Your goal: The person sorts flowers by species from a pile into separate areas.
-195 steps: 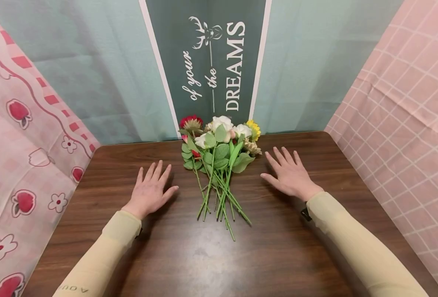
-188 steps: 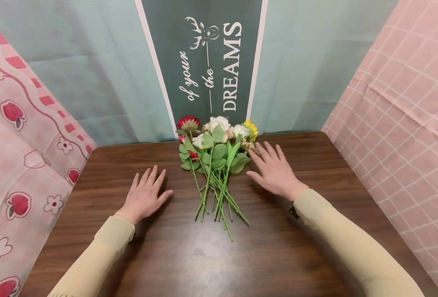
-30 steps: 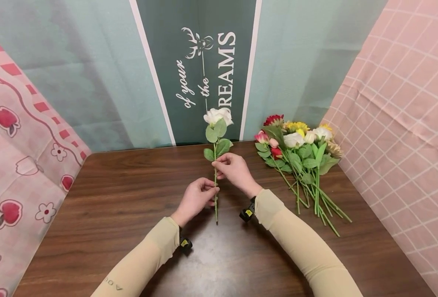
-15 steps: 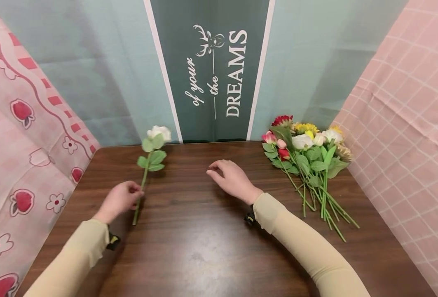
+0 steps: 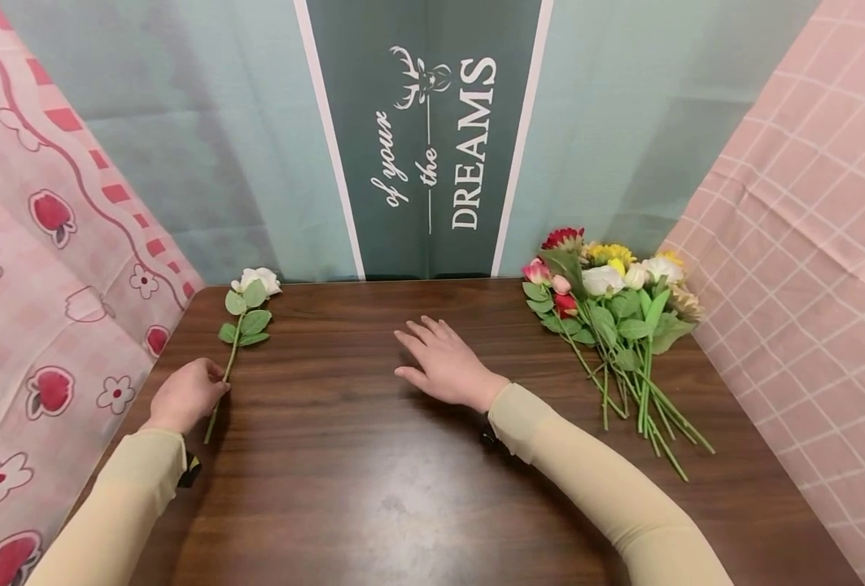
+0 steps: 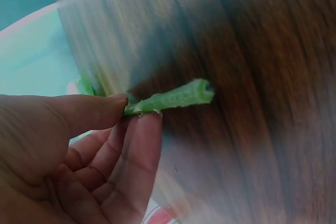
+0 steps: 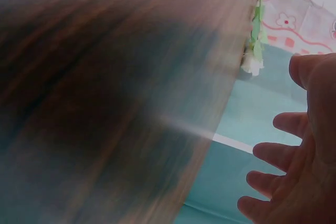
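Note:
A white rose (image 5: 259,282) with green leaves and a long stem is at the left side of the table in the head view. My left hand (image 5: 185,396) pinches its stem low down between thumb and fingers. In the left wrist view the cut end of the green stem (image 6: 181,95) sticks out past the fingertips, close over the wood. My right hand (image 5: 447,364) is over the middle of the table, fingers spread and holding nothing. From the right wrist view, the rose (image 7: 253,64) shows far off beyond the right hand (image 7: 294,150).
A pile of mixed flowers (image 5: 611,301), red, yellow, white and pink, lies at the right back of the brown table (image 5: 373,488). Its stems point toward the front right. Cloth hangs on three sides: a green curtain (image 5: 586,122), a pink checked one (image 5: 806,244) and a strawberry-print one (image 5: 51,325).
The flower pile now lies at the right instead of the centre. My right hand has let go of the white rose and opened; my left hand has carried it to the left.

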Demonstrator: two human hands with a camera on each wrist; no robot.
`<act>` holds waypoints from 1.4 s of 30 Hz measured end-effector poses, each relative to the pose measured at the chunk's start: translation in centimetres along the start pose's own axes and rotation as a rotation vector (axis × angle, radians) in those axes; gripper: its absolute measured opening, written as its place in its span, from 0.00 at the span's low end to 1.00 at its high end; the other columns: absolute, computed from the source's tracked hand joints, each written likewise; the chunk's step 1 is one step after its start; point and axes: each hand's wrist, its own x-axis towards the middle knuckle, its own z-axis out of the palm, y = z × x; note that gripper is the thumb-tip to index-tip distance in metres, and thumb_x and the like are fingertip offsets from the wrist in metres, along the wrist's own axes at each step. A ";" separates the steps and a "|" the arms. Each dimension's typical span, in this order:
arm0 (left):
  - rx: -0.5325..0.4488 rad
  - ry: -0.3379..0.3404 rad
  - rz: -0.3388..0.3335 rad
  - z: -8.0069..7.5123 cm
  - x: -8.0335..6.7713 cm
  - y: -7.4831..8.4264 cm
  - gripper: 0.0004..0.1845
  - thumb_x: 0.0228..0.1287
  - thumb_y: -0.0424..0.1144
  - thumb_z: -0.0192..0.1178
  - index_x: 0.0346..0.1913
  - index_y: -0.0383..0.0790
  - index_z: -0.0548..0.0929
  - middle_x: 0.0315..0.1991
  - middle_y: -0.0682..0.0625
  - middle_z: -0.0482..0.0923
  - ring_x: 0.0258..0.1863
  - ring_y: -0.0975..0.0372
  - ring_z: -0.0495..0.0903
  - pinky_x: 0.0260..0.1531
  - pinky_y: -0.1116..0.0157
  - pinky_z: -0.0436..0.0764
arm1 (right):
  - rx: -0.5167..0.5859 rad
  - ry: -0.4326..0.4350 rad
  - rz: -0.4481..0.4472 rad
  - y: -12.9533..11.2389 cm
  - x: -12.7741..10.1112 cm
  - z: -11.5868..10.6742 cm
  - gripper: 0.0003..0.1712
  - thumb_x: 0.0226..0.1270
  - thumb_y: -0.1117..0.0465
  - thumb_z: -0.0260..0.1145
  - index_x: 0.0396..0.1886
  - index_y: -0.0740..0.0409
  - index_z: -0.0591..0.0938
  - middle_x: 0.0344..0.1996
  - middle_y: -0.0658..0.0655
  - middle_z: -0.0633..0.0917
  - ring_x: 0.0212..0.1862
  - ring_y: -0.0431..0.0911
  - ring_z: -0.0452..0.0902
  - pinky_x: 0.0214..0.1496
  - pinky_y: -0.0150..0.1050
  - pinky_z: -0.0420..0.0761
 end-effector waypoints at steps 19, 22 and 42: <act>0.220 0.272 0.521 4.5 -0.2 9.7 0.40 0.66 0.47 0.69 0.74 0.29 0.67 0.69 0.26 0.65 0.66 0.32 0.67 0.66 0.35 0.64 | 0.005 0.162 0.175 7.2 -4.6 -1.8 0.24 0.78 0.47 0.61 0.61 0.58 0.83 0.58 0.59 0.83 0.62 0.57 0.75 0.66 0.56 0.72; 0.256 0.200 0.616 6.4 -0.7 13.1 0.43 0.68 0.52 0.67 0.78 0.34 0.63 0.75 0.31 0.60 0.72 0.35 0.62 0.73 0.38 0.56 | 0.056 0.223 0.236 9.0 -6.2 -2.8 0.15 0.75 0.55 0.63 0.52 0.59 0.87 0.49 0.59 0.86 0.53 0.56 0.79 0.58 0.54 0.78; 0.390 0.018 1.097 16.2 -4.8 31.6 0.41 0.74 0.61 0.56 0.82 0.49 0.58 0.80 0.43 0.54 0.78 0.49 0.56 0.77 0.48 0.52 | 0.122 0.230 0.618 18.6 -15.0 -8.8 0.12 0.72 0.62 0.56 0.32 0.62 0.82 0.24 0.60 0.81 0.22 0.50 0.71 0.27 0.49 0.73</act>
